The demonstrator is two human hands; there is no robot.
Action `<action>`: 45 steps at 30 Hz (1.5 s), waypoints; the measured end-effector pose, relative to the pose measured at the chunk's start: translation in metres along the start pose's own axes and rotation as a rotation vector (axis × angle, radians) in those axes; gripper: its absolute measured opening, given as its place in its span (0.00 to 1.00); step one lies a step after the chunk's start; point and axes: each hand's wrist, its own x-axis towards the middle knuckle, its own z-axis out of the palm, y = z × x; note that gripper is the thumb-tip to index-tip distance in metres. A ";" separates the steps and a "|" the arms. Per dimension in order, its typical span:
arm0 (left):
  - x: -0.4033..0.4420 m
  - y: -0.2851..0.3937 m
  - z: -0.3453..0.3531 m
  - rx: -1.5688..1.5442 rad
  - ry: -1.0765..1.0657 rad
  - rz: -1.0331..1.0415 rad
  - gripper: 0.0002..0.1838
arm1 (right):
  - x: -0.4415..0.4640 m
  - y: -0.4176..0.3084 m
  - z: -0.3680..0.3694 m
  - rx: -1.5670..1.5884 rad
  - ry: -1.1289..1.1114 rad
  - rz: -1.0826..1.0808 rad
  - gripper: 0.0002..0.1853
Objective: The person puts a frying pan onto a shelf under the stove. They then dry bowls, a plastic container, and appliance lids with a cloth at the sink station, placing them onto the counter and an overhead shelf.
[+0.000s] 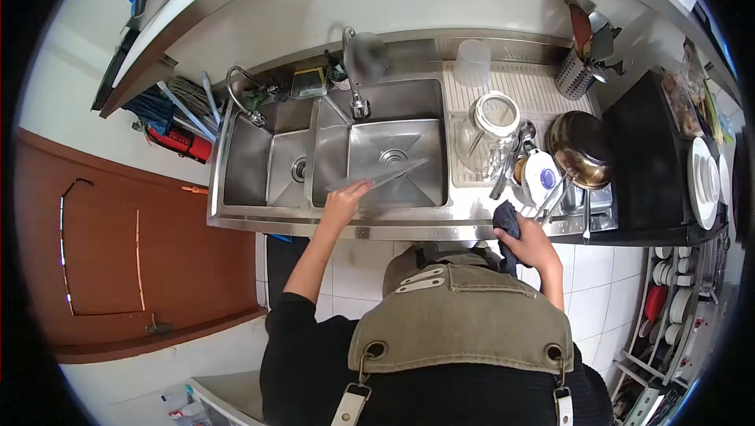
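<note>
My left hand (344, 204) is closed on the edge of a thin, clear, flat piece (399, 171) that looks like a see-through lid or sheet. It is tilted over the right sink basin (364, 160). My right hand (532, 245) grips a dark cloth (506, 220) at the counter's front edge, and part of the cloth hangs down. Close to the cloth lie metal utensils (499, 185) and a white lid with a blue button (543, 177). A glass jar with a white rim (497, 114) stands behind them.
A smaller basin (290, 154) adjoins on the left, with two taps behind the basins. The ribbed drainboard (515, 72) carries a clear plastic container (473, 64). Further right are an upturned metal pot (580, 147), a utensil holder (575, 76) and white plates (700, 182).
</note>
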 end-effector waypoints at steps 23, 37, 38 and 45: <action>0.023 0.022 -0.101 -1.882 0.632 -0.282 0.25 | 0.067 -0.103 0.055 0.839 0.212 -0.370 0.25; 0.033 0.084 -0.120 -2.164 0.292 -0.046 0.22 | 0.106 -0.178 0.117 0.153 0.650 -1.084 0.18; 0.034 0.087 -0.118 -2.065 0.341 -0.170 0.22 | 0.094 -0.183 0.128 0.168 0.613 -1.161 0.19; 0.025 0.108 -0.110 -2.101 0.234 -0.144 0.23 | 0.090 -0.212 0.099 -0.180 0.883 -1.081 0.24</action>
